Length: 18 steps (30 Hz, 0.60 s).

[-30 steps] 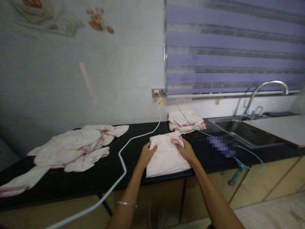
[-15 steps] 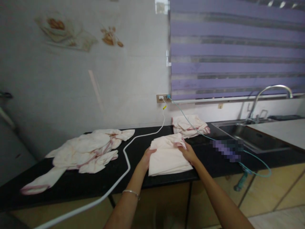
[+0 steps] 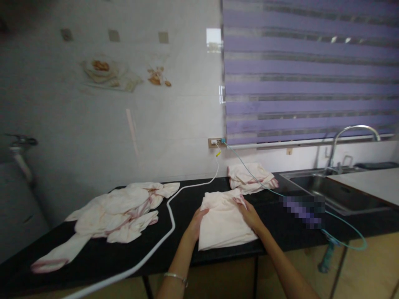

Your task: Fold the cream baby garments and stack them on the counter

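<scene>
Two hands work at one folded cloth, which lies on the worktop near its front edge. The left hand point(image 3: 193, 226) grips the left side of the folded cloth point(image 3: 226, 224), its thumb on top; the right hand point(image 3: 252, 218) grips the right side, by the pink trim. One bracelet point(image 3: 176, 277) circles the left wrist. A second folded cloth point(image 3: 247, 178) sits just beyond, towards the wall, and one crumpled heap point(image 3: 115, 211) spreads over the left of the worktop point(image 3: 187, 203); how many pieces it contains cannot be told. Two cords, one white cord point(image 3: 171, 214) and one blue cord point(image 3: 276, 192), run from one socket point(image 3: 211, 143).

Most fingers are hidden by the cloth. A purple item point(image 3: 301, 211) on the right is blurred out. One white board point(image 3: 370, 182) covers part of the sink point(image 3: 330, 191) and is cut off on the right, as is the blind point(image 3: 296, 87) at the top.
</scene>
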Each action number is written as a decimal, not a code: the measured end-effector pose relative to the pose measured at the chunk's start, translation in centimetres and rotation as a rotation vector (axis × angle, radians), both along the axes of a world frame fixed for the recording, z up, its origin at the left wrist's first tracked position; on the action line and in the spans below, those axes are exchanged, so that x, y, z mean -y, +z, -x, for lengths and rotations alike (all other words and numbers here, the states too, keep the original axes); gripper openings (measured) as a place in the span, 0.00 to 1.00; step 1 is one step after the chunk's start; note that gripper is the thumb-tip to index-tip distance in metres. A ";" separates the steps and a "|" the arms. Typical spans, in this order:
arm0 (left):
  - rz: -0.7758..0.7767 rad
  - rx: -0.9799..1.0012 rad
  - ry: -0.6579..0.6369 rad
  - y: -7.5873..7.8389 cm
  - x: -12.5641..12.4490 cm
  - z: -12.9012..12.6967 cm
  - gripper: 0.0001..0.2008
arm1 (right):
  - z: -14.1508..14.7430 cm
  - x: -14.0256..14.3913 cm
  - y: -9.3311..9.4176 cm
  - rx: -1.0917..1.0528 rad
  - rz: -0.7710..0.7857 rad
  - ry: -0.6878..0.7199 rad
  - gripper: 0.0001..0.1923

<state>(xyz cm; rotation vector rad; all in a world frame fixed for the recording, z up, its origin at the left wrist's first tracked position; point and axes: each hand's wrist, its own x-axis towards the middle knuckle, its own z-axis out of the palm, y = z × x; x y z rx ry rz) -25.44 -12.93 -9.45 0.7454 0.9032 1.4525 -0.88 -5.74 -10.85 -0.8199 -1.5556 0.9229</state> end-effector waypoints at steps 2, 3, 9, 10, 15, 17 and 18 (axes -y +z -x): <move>0.004 -0.006 0.029 0.1 0.1 -0.1 0.26 | 0.1 -0.1 -0.1 -0.008 -0.020 0.015 0.38; 0.007 -0.007 0.038 0.1 0.1 -0.1 0.26 | 0.1 -0.1 -0.1 -0.009 -0.027 0.017 0.39; 0.024 -0.013 0.048 0.3 0.6 -0.4 0.25 | 0.1 -0.4 -0.7 -0.018 -0.010 -0.021 0.40; 0.023 -0.020 0.051 0.4 0.7 -0.4 0.24 | 0.1 -0.5 -0.8 -0.020 -0.005 -0.015 0.40; 0.041 -0.042 0.062 0.6 0.9 -0.5 0.19 | -0.1 -0.8 -1.0 -0.031 0.004 0.006 0.41; 0.067 -0.038 0.075 0.7 0.9 -0.5 0.17 | -0.2 -0.9 -1.1 -0.031 0.006 0.006 0.41; 0.076 -0.034 0.084 0.7 1.0 -0.5 0.16 | -0.2 -1.0 -1.2 -0.031 0.007 0.007 0.41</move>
